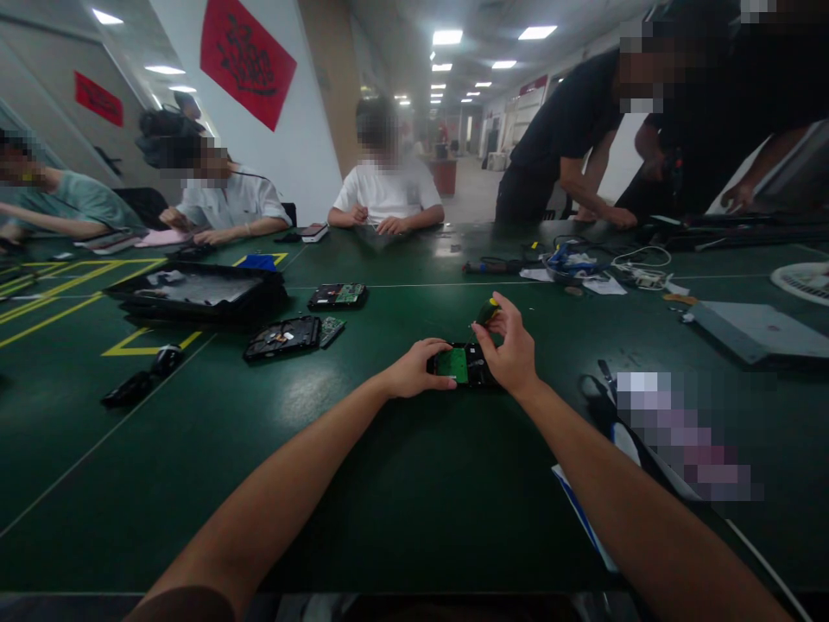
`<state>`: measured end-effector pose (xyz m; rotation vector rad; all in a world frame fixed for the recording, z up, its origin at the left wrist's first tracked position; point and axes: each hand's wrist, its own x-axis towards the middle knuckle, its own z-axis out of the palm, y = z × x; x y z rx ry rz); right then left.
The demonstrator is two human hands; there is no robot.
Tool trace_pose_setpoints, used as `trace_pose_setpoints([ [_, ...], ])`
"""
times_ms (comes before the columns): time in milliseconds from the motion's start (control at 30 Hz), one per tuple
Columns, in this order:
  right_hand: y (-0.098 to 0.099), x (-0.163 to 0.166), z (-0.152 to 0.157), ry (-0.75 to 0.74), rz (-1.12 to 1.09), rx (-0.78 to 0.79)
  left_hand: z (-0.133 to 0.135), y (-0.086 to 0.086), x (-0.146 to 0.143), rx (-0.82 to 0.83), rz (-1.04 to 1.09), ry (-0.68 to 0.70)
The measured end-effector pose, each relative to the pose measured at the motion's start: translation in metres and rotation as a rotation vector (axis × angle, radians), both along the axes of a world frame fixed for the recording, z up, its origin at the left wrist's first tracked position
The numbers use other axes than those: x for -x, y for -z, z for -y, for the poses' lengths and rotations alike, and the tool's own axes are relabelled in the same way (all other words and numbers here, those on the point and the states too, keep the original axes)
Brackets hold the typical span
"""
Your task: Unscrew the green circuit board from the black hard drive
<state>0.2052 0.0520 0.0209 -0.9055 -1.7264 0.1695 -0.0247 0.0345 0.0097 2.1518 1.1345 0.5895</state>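
Observation:
A hard drive (477,366) lies flat on the green table, its green circuit board (452,366) facing up. My left hand (424,367) grips the drive's left end, thumb on the near side and fingers on the far side. Over the drive's right part, my right hand (509,345) holds a screwdriver (488,311) with a dark green and yellow handle, tilted and pinched between thumb and fingers. The screwdriver's tip is too small to make out against the drive.
Left of my hands lie another hard drive (338,295), an opened drive (282,338), a loose circuit board (332,331) and a black tray (198,289). A grey metal case (757,333) and tangled cables (570,259) are to the right. Several people sit or stand across the table.

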Motion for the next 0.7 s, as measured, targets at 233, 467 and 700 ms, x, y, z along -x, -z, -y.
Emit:
trace_pose_setpoints([
  [233,-0.0007,0.0007,0.0001,0.001,-0.017,0.008,0.0008,-0.0014,0.0002,-0.004,0.003,0.004],
  [467,-0.0013,0.0013,0.0014,-0.001,-0.003,0.019,-0.0009,0.001,0.0008,0.002,0.0,-0.001],
  [700,-0.0001,0.0009,0.0,0.005,0.011,0.004,-0.0009,0.0003,0.0004,0.003,0.003,-0.001],
])
